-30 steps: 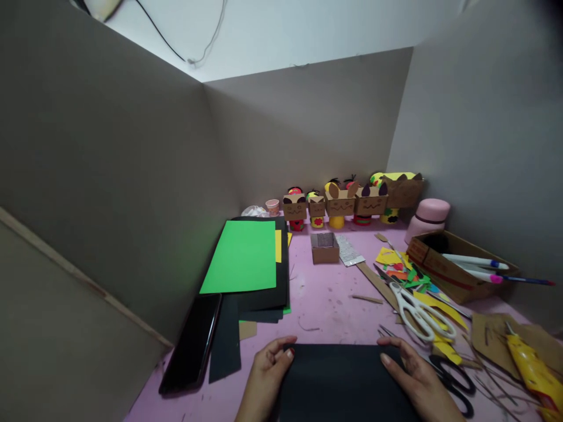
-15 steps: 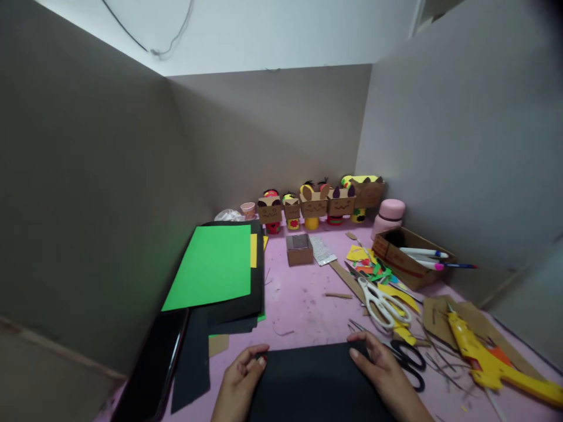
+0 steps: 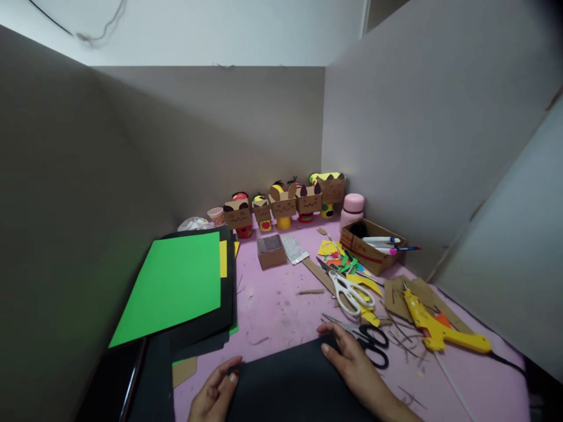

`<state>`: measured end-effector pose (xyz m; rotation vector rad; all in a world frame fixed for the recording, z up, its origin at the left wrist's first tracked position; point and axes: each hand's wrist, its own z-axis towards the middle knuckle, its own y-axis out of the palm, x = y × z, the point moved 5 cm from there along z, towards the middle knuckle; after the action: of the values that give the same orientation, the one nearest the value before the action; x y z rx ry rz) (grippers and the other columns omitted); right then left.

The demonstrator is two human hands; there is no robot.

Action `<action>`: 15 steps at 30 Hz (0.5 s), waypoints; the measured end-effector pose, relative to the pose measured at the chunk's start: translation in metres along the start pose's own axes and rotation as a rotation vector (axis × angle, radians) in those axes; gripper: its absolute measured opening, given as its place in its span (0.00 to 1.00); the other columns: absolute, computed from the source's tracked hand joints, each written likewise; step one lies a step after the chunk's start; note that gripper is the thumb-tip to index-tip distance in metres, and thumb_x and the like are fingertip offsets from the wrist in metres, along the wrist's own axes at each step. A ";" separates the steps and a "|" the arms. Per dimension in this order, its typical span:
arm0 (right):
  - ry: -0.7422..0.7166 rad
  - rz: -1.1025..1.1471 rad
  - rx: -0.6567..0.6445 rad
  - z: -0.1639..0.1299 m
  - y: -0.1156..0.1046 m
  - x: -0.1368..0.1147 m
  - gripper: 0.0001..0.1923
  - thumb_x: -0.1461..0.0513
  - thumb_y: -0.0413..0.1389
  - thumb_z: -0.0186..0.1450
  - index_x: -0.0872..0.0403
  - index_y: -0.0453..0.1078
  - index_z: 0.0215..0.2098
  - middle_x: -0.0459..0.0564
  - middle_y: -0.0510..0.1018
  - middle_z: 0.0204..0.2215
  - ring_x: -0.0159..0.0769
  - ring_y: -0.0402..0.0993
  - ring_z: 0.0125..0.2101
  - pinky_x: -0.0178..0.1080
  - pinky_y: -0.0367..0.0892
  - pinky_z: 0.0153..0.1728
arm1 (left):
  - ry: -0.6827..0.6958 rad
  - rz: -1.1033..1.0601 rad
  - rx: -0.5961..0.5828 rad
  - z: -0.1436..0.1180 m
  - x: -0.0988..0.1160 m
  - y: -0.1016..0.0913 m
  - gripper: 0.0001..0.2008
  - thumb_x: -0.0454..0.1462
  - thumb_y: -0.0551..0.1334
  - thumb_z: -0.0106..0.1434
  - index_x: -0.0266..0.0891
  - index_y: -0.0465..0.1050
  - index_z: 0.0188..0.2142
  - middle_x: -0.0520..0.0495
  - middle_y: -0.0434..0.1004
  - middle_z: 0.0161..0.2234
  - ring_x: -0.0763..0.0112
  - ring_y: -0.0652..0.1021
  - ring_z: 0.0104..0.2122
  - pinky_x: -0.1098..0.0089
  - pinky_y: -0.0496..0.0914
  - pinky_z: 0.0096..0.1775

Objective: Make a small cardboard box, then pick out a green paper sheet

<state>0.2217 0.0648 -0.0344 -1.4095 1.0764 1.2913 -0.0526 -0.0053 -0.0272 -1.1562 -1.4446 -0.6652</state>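
A black sheet of paper (image 3: 294, 381) lies between my two hands at the front of the pink table, its lower part cut off by the frame. My left hand (image 3: 216, 391) pinches its far left corner between thumb and fingers. At the far right corner, my right hand (image 3: 349, 360) grips the sheet the same way, with the thumb on top. Just beyond the right hand are scissors with black handles (image 3: 373, 346). White-handled scissors (image 3: 352, 293) rest farther back on yellow paper scraps.
Green paper (image 3: 176, 287) tops a dark stack on the left. A small cardboard box (image 3: 271, 252) sits mid-table. Cardboard-faced figures (image 3: 284, 205) line the back. A pen box (image 3: 373, 246), pink bottle (image 3: 352, 210) and yellow glue gun (image 3: 433, 328) are on the right. Grey partitions enclose the table.
My view has turned to the right, so the scene shifts left in the frame. Both hands still grip the black paper, which now looks slightly tilted.
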 end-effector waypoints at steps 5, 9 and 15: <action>0.011 -0.046 -0.015 -0.002 0.001 -0.002 0.10 0.59 0.54 0.58 0.52 0.69 0.38 0.47 0.71 0.33 0.42 0.65 0.35 0.42 0.58 0.37 | 0.023 0.031 -0.012 0.004 -0.003 0.001 0.31 0.59 0.65 0.41 0.40 0.78 0.38 0.42 0.77 0.44 0.49 0.69 0.51 0.57 0.57 0.55; 0.037 0.020 -0.031 -0.002 0.002 0.005 0.11 0.55 0.55 0.57 0.51 0.68 0.36 0.43 0.68 0.25 0.39 0.64 0.28 0.40 0.59 0.31 | 0.043 0.039 -0.006 0.001 -0.006 -0.002 0.26 0.55 0.65 0.46 0.41 0.77 0.39 0.44 0.79 0.40 0.52 0.72 0.47 0.62 0.62 0.51; 0.095 0.216 -0.111 0.001 0.006 0.012 0.16 0.49 0.57 0.56 0.49 0.66 0.37 0.44 0.70 0.27 0.38 0.68 0.28 0.38 0.63 0.29 | -0.017 -0.155 -0.001 -0.009 -0.003 0.003 0.24 0.51 0.67 0.46 0.38 0.77 0.38 0.48 0.79 0.27 0.61 0.77 0.30 0.67 0.69 0.34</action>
<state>0.2171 0.0640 -0.0465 -1.4809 1.2656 1.4691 -0.0467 -0.0127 -0.0292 -1.0596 -1.5593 -0.7648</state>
